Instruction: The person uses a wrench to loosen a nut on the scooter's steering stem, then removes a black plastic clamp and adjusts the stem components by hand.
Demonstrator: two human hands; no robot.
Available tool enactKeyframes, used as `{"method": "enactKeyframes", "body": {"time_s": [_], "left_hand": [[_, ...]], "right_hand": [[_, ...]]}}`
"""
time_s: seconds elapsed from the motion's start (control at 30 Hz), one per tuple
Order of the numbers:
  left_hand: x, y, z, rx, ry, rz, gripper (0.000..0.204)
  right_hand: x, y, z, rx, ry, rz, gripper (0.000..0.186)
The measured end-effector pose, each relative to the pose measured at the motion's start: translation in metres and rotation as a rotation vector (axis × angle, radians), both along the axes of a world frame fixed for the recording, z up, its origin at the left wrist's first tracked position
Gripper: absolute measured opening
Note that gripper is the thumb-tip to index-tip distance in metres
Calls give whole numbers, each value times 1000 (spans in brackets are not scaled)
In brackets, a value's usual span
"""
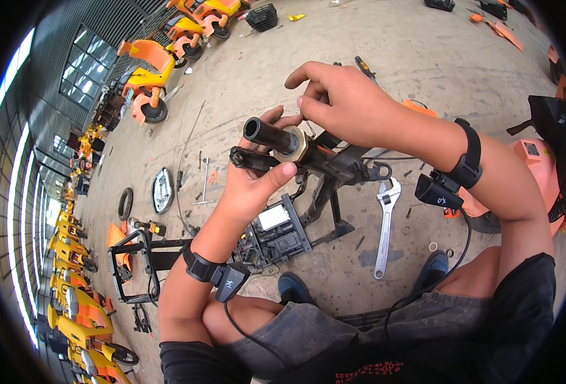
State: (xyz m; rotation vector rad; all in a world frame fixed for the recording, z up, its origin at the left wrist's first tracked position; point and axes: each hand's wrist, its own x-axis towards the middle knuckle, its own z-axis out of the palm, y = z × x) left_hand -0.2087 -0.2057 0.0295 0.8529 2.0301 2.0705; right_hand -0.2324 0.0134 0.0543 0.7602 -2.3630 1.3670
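A black steering tube points up toward me from a dark scooter frame. Around it sits a large brass-coloured hex nut. My left hand is closed about this nut, its thumb on the near side and its fingers reaching round the far side. Beside the tube a second, thinner black bar passes by the left palm. My right hand hovers above and right of the nut, index finger and thumb apart, the other fingers curled; I see nothing in it.
An adjustable wrench lies on the concrete before my feet, near scattered washers and bolts. A black battery tray and a power drill are left of it. Yellow-orange scooters line the left side; an orange one stands right.
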Motion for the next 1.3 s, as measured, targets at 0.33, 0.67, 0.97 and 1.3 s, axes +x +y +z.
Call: {"method": "enactKeyframes", "body": {"time_s": [0.33, 0.67, 0.97, 1.3], "left_hand": [[-6, -2, -9, -68, 160, 85, 80], [0, -4, -7, -56, 55, 69, 80], [-1, 4, -12, -11, 137, 124, 78], [3, 0, -9, -69, 121, 176, 78]], "right_hand": [[1, -1, 1, 5, 7, -3, 31], [0, -1, 0, 23, 6, -1, 32], [-5, 0, -6, 5, 71, 3, 32], [2, -2, 2, 20, -11, -8, 31]]}}
